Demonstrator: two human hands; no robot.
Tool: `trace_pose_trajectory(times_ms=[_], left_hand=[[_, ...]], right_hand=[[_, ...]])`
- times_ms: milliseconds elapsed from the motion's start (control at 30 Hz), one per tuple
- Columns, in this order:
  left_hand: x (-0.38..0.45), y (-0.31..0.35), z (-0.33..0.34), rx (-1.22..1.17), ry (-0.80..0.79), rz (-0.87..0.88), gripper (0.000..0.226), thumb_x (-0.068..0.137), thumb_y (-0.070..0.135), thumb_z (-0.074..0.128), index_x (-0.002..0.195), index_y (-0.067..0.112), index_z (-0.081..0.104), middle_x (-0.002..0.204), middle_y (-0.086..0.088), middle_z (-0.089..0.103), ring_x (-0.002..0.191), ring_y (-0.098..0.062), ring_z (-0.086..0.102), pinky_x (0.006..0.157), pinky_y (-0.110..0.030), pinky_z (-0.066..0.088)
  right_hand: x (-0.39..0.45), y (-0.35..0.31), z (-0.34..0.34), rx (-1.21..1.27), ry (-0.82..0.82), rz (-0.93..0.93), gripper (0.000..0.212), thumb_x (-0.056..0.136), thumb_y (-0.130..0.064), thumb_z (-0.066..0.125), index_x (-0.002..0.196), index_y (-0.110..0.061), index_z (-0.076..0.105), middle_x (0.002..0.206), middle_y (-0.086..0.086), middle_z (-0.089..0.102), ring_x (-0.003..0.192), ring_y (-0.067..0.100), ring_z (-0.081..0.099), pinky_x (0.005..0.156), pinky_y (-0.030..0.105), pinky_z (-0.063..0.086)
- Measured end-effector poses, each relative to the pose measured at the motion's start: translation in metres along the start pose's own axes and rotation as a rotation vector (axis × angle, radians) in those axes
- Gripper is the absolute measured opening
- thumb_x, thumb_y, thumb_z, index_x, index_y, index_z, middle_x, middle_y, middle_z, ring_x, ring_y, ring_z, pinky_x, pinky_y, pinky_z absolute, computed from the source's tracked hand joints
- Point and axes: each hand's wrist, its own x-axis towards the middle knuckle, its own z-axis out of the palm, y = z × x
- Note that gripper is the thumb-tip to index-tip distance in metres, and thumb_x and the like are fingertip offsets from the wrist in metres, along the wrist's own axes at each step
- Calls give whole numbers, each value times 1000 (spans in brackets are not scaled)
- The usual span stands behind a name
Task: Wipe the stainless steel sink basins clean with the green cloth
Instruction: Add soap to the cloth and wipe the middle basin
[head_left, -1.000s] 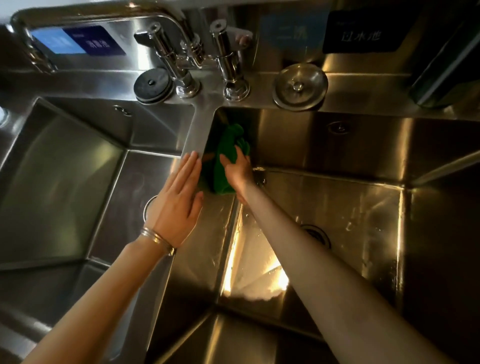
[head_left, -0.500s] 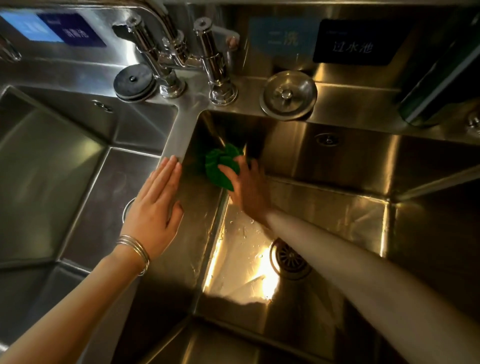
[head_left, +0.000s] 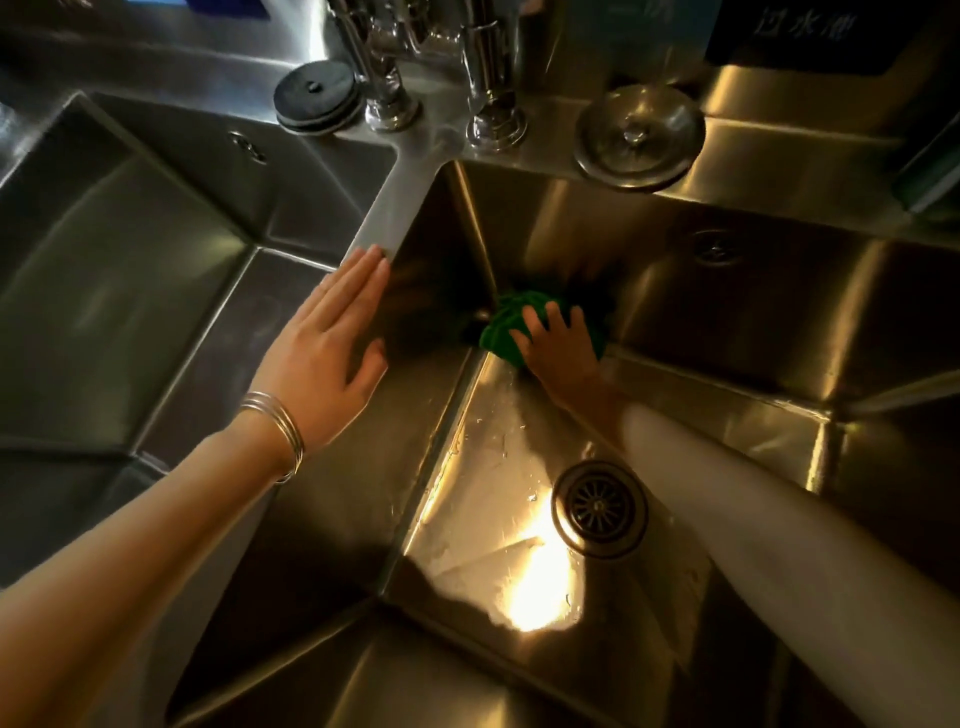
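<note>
Left stainless steel sink basin (head_left: 130, 270): rectangular, dull grey, far wall carrying a small round overflow fitting (head_left: 248, 147).

Black round rubber drain stopper (head_left: 318, 96): lying flat on the rear ledge, just left of the taps.

Chrome tap columns (head_left: 387, 78): two upright posts on the rear ledge above the divider; their tops are cut off by the frame edge.

Left hand (head_left: 327, 353): released, fingers straight and together, palm down, laid flat on the steel divider (head_left: 384, 208) between the two basins. Thin silver bangles (head_left: 275, 431) circle the wrist.

Green cloth (head_left: 506, 332): bunched, pressed into the far left bottom corner of the right stainless steel sink basin (head_left: 727, 322), where floor and walls meet.

Right hand (head_left: 558, 345): on top of the green cloth, fingers spread over it and bearing down; whether they curl around the fabric cannot be told.

Round domed steel strainer lid (head_left: 640, 136): resting on the rear ledge, right of the taps.

Round slotted metal drain (head_left: 600, 509): set in the right basin floor, near the forearm, with water droplets and a bright reflection beside it.

Dark sign with white characters (head_left: 831, 31): on the back wall, upper right.
</note>
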Motion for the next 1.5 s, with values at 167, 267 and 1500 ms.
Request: trace_pose_trajectory(times_ms=[167,267,1500], left_hand=[[0,0,1,-6,30,10,65,85,35,32,146,13,24,152,-4,24,141,-21,19,112,-38,19],[0,-2,1,-24,23,21,64,85,32,34,145,11,26,152,-6,25,141,-21,19,114,-39,20],[0,2,-4,3,52,33,65,84,30,35,144,5,29,151,-8,26,139,-15,18,113,-10,3]], right_hand=[[17,-31,31,55,-228,137,59,93,-40,45,146,-21,25,151,12,21,137,39,18,109,47,24],[24,-54,31,166,-225,208,61,93,-43,45,145,-16,27,152,13,20,138,39,18,110,46,23],[-113,-200,-45,1994,-174,392,40,88,-24,56,127,-26,46,127,6,51,115,19,51,101,32,42]])
